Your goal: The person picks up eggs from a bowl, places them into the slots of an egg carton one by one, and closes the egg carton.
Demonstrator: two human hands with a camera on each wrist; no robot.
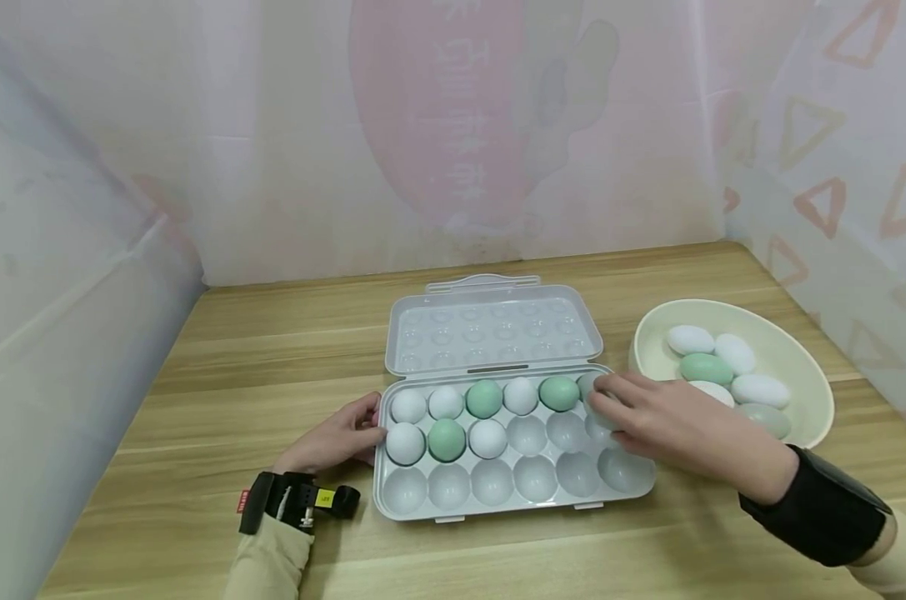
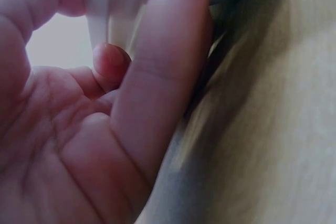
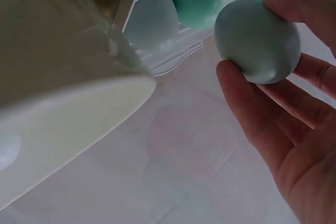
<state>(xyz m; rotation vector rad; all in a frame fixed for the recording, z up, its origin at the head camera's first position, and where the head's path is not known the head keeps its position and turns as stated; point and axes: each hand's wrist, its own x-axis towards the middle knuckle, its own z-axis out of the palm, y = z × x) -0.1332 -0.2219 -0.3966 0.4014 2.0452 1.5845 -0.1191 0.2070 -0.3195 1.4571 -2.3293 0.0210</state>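
An egg carton lies open on the table, its clear lid folded back. Its back row holds white and green eggs, with a pale grey-green egg at the right end; the middle row has a green egg between two white ones. My right hand holds another pale grey-green egg between thumb and fingers, over the carton's right end; in the head view the hand mostly hides it. At the carton's left end, my left hand grips the side wall, thumb near the rim.
A cream bowl stands right of the carton, behind my right forearm. Several white and green eggs lie in it, among them a green egg. The wooden table meets printed cloth walls at the back and sides.
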